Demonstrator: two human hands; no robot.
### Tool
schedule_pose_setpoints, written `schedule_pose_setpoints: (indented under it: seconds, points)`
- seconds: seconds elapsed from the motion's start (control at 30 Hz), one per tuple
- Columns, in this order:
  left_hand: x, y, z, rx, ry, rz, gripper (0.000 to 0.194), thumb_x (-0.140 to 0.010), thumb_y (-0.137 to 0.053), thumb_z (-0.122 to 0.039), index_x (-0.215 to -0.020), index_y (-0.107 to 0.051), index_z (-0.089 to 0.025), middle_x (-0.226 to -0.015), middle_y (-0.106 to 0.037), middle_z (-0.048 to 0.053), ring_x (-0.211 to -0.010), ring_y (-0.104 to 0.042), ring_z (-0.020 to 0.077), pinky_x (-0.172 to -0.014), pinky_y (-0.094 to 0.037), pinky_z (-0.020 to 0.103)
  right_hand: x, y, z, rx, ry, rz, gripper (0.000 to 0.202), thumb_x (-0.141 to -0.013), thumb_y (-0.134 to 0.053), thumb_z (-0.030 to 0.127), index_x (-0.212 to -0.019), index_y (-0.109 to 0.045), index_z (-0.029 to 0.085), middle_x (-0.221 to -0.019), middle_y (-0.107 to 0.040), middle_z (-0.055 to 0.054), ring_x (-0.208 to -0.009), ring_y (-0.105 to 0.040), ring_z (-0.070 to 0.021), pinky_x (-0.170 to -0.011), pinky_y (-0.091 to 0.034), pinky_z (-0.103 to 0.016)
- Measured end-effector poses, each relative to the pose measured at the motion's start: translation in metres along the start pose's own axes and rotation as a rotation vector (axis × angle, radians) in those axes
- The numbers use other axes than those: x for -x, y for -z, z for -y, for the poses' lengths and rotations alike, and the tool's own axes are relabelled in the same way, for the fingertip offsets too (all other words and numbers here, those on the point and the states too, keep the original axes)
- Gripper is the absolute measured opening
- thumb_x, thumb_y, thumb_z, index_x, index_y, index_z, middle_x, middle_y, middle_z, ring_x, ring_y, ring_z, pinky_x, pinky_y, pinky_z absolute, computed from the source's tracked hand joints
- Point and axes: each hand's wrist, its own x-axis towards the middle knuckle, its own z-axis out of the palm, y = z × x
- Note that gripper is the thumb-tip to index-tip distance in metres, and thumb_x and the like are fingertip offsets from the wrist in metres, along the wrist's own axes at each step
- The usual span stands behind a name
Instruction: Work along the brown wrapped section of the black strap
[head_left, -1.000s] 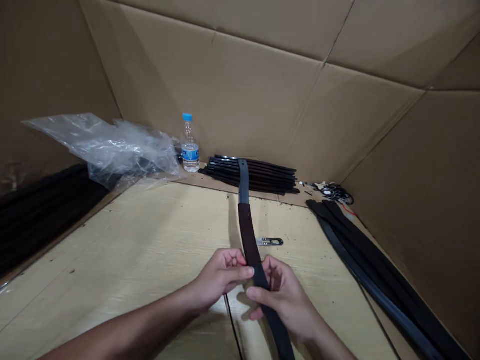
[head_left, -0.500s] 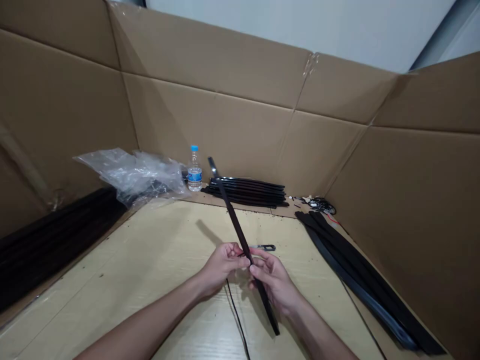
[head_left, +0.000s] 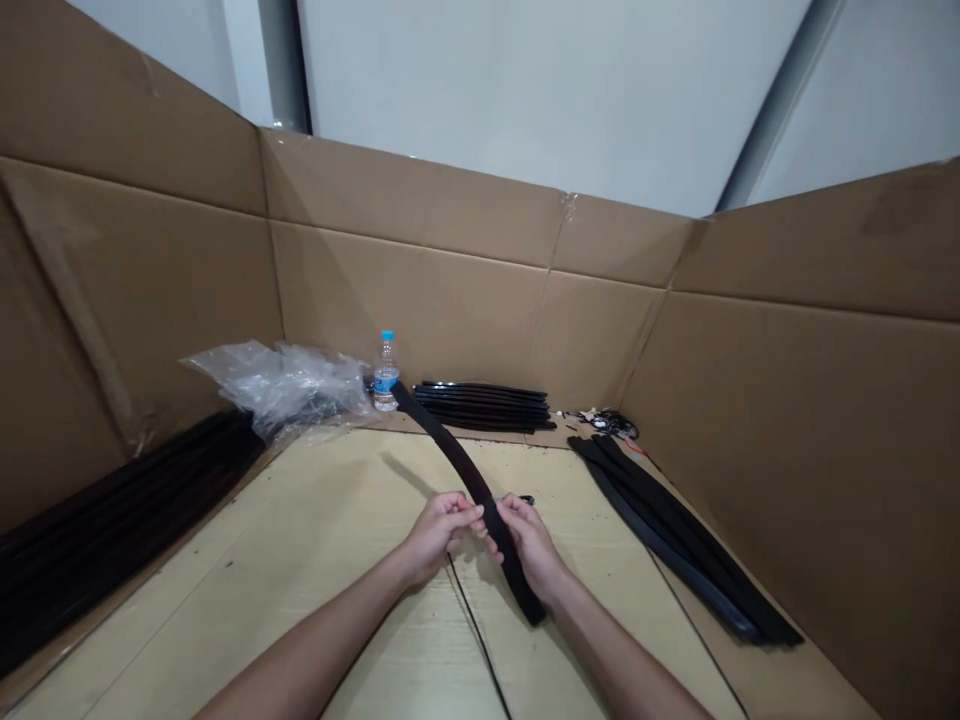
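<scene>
Both hands hold a long, slightly curved black strip above the pale tabletop, its far end tilted up and left towards the bottle. My left hand pinches the strip from the left side, thumb on top. On the other side, my right hand grips it with thumb and fingers closed. A thin black cord runs from below my left hand towards the near edge; its upper end is hidden. Behind my right hand, a small dark tool is mostly covered.
Cardboard walls enclose the table. At the back stand a water bottle, a clear plastic bag and a stack of glossy black strips. Black strips lie right, dark lengths left, tangled cords back right.
The strip has been turned about its length, so its broad matte face now shows instead of the narrow, shiny-ended side. Both hands still grip it. The camera view has tilted upward.
</scene>
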Motion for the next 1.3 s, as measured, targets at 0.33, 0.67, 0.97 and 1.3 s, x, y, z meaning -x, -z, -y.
schedule_pose_setpoints:
  seconds: [0.33,0.67,0.97,1.3]
  points:
    - [0.080,-0.022,-0.001,-0.023,-0.023,0.063,0.037,-0.052,-0.086,-0.035,-0.067,-0.061,-0.011,-0.059,-0.064,0.002,-0.054,-0.059,0.0142,-0.048,-0.046,0.022,0.069,-0.029,-0.008,0.083,-0.018,0.001,0.052,-0.036,-0.092,0.035,-0.070,-0.058,0.014,-0.058,-0.061,0.005,-0.045,-0.053,-0.0080,-0.045,-0.049,-0.022]
    - [0.169,-0.027,0.011,-0.015,0.047,0.054,0.036,-0.058,-0.082,-0.034,-0.059,-0.052,-0.014,-0.043,-0.055,-0.002,-0.038,-0.047,0.0086,-0.038,-0.033,0.017,0.168,-0.060,-0.009,0.094,0.011,0.078,0.036,-0.072,-0.074,0.045,-0.071,-0.051,0.017,-0.064,-0.068,-0.001,-0.042,-0.051,-0.0056,-0.039,-0.036,-0.016]
    - [0.197,-0.031,0.013,-0.034,0.005,0.013,0.031,-0.052,-0.084,-0.020,-0.065,-0.056,-0.014,-0.058,-0.064,0.000,-0.049,-0.058,0.0142,-0.046,-0.045,0.023,0.191,-0.067,-0.019,0.011,-0.039,0.093,0.037,-0.062,-0.083,0.032,-0.087,-0.063,0.014,-0.075,-0.066,-0.001,-0.055,-0.057,-0.0092,-0.049,-0.049,-0.020]
    - [0.210,-0.032,0.007,-0.048,0.008,0.100,0.030,-0.063,-0.080,-0.029,-0.061,-0.054,-0.014,-0.050,-0.059,-0.001,-0.045,-0.058,0.0154,-0.048,-0.047,0.027,0.206,-0.071,-0.012,-0.023,0.016,0.138,0.030,-0.079,-0.071,0.036,-0.078,-0.047,0.018,-0.070,-0.068,-0.001,-0.050,-0.057,-0.0071,-0.048,-0.043,-0.018]
